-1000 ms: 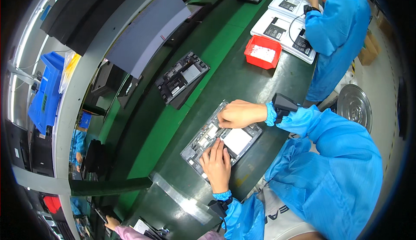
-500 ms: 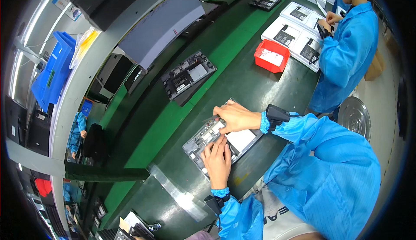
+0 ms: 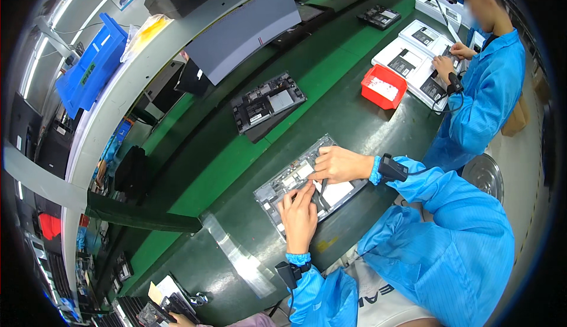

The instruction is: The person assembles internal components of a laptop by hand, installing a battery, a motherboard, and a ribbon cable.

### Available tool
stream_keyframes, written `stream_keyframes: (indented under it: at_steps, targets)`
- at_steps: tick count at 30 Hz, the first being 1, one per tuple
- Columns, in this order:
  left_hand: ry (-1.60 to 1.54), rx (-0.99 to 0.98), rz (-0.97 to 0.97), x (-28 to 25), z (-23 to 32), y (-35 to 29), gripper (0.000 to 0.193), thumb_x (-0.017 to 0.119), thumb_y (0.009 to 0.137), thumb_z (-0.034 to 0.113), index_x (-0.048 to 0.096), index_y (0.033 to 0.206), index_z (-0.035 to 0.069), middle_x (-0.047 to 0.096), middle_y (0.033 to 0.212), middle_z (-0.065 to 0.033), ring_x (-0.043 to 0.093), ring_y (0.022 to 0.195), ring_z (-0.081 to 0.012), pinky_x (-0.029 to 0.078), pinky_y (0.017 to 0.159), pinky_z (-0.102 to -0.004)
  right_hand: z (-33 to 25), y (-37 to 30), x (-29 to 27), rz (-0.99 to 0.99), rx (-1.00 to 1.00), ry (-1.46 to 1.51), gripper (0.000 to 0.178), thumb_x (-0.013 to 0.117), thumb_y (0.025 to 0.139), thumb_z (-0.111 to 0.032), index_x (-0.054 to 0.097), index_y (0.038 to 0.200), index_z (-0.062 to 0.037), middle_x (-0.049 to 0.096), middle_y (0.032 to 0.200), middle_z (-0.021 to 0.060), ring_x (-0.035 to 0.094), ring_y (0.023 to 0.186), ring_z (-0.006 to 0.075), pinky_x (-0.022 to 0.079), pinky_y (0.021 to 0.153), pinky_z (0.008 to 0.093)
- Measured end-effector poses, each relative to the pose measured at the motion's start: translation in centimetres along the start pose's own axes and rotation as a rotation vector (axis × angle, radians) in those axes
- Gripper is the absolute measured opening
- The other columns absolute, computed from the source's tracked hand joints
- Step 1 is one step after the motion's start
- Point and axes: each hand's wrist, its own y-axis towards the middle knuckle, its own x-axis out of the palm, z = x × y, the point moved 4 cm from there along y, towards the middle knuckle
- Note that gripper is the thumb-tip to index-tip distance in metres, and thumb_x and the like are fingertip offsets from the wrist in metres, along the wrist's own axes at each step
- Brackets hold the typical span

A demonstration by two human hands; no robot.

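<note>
An opened laptop base with bare circuit boards and a pale panel lies at a slant on the green bench before me. My left hand rests on its near left part, holding nothing visible, with the fingers stretched toward the middle. My right hand is over the far right part, its fingers bent and drawn together. A dark slender tool juts down from under these fingers; its exact kind does not show. Both hands' fingertips nearly meet over the board, hiding the spot between them.
Another opened laptop base sits farther back on the green strip. A red bin of small white pieces stands to the right, near white trays of black parts. Beside them a co-worker handles a part. A grey shelf post rises at left.
My right hand has gone from lying spread over the laptop to bent, gathered fingers, and the dark tool now shows beneath it. My left fingers stay on the board. The view has shifted slightly.
</note>
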Motion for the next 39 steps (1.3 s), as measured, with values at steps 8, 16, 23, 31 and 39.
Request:
stream_keyframes:
  at_steps: [8,16,23,31,39]
  targets:
    - [0.136,0.135,0.278,-0.7,2.6,-2.9,0.038,0.085,0.08,0.01,0.076,0.116,0.009,0.072,0.11,-0.0024,0.062,0.102,-0.0259,0.048,0.087,-0.0397,-4.7,-0.6,-1.0,-0.074,0.077,-0.113,0.056,0.074,0.087,-0.029,0.063,0.135,-0.0023,0.067,0.105,0.0073,0.066,0.097,0.0253,0.051,0.09,0.0413]
    - [-0.117,-0.007,0.328,0.2,4.6,-14.1,0.029,0.087,0.069,-0.003,0.078,0.095,0.008,0.075,0.088,-0.0038,0.07,0.081,-0.0212,0.05,0.073,-0.0344,-13.4,-6.4,-0.6,0.063,0.315,0.89,0.018,0.079,0.093,-0.015,0.075,0.107,-0.0037,0.075,0.095,0.0086,0.073,0.081,0.0262,0.058,0.071,0.0347]
    - [-0.168,-0.165,0.399,2.2,3.2,-16.2,0.027,0.087,0.073,0.0,0.075,0.095,0.007,0.074,0.091,-0.0063,0.07,0.083,-0.0261,0.053,0.079,-0.0363,-14.6,-7.7,3.2,0.031,0.6,0.996,0.019,0.082,0.091,-0.013,0.073,0.102,-0.0014,0.077,0.097,0.0103,0.076,0.086,0.0216,0.057,0.073,0.0323]
    - [0.135,-0.065,0.132,3.6,3.9,-17.0,0.035,0.081,0.083,0.008,0.075,0.117,0.004,0.071,0.118,-0.006,0.067,0.108,-0.028,0.056,0.092,-0.0396,-13.5,-8.0,5.4,0.101,0.775,0.877,0.022,0.08,0.093,-0.012,0.07,0.106,0.0012,0.078,0.096,0.012,0.076,0.085,0.0179,0.059,0.072,0.0303]
    - [0.119,-0.082,0.03,3.3,4.2,-16.4,0.039,0.077,0.086,0.011,0.072,0.123,0.002,0.067,0.128,-0.0088,0.062,0.12,-0.0295,0.055,0.098,-0.042,-14.0,-6.9,5.1,0.152,0.696,0.829,0.023,0.079,0.093,-0.012,0.072,0.111,-0.0005,0.077,0.098,0.0136,0.076,0.087,0.0222,0.06,0.077,0.0337]
